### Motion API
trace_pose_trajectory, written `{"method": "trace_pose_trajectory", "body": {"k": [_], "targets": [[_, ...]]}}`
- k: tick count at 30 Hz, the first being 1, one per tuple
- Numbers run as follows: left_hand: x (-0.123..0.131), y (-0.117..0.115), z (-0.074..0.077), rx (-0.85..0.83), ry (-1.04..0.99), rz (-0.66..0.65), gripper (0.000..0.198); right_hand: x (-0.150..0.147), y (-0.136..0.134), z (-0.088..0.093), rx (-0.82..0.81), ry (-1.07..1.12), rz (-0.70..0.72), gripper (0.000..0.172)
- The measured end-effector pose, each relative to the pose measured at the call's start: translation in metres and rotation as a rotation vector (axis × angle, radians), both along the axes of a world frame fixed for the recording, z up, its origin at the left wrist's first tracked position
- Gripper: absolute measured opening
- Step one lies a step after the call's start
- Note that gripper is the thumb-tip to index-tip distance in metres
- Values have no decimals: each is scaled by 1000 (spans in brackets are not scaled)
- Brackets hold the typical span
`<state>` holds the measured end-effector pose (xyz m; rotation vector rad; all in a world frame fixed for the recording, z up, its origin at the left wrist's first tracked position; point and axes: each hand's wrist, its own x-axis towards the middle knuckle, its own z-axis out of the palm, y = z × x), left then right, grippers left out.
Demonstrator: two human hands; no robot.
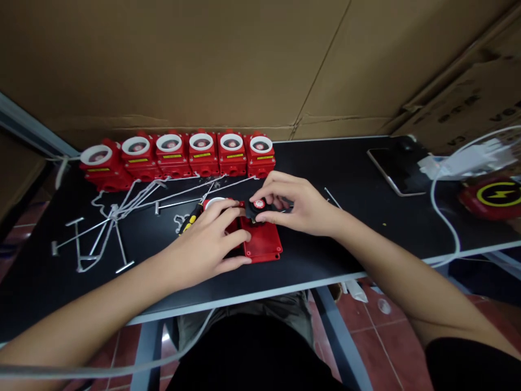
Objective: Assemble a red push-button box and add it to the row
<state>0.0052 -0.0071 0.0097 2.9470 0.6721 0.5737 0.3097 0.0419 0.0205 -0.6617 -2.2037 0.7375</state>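
My left hand (211,239) curls around a red plastic box (262,241) lying on the black table (358,190), fingers pressed on its left side. My right hand (295,203) pinches a small black part with a red and white round centre (259,206) over the box's top edge. A white ring (214,201) of the box shows just behind my left fingers. A yellow and black screwdriver (189,220) lies under my left hand's far side.
Several finished red boxes with white rings (179,152) stand in a row at the back. Grey cords with metal ends (106,228) sprawl at left. A phone (396,168), white cable (443,217) and red round charger (494,195) sit at right. Cardboard (244,60) lines the back.
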Motion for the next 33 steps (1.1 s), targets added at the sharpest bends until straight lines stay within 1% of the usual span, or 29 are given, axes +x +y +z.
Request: {"method": "trace_pose_trajectory", "body": {"k": [3,8,11,14,17,19,21,23,26,29,31,33], "targets": [[1,-1,0,-12,-11,3,25,3,-11,2,19,-2,-17,28],[1,1,1,-16,-26,-10,24,1,-19,7,63,-29,-25,7],[1,1,-1,-32,-27,-3,24,-2,-22,5,85,-53,-64,9],[0,1,-3,-48,-20,16,22,-6,-23,0,123,-70,-149,8],[0,1,-5,-56,-16,29,20,-10,-24,-5,202,-84,-241,8],[0,2,-6,-52,-19,31,19,-12,-23,-7,247,-89,-260,11],[0,2,-7,-43,-34,31,20,-11,-22,-7,244,-85,-242,13],[0,3,-7,-43,-43,23,21,-9,-21,-5,203,-78,-201,14],[-2,3,-3,-54,-20,13,22,-5,-18,-3,157,-72,-138,14],[-3,3,2,-40,6,7,20,-4,-14,-6,162,-67,-86,13],[-3,3,4,-35,16,2,19,-5,-14,-6,167,-68,-75,12],[-3,3,5,-43,25,-1,19,-4,-16,0,164,-79,-89,14]]}}
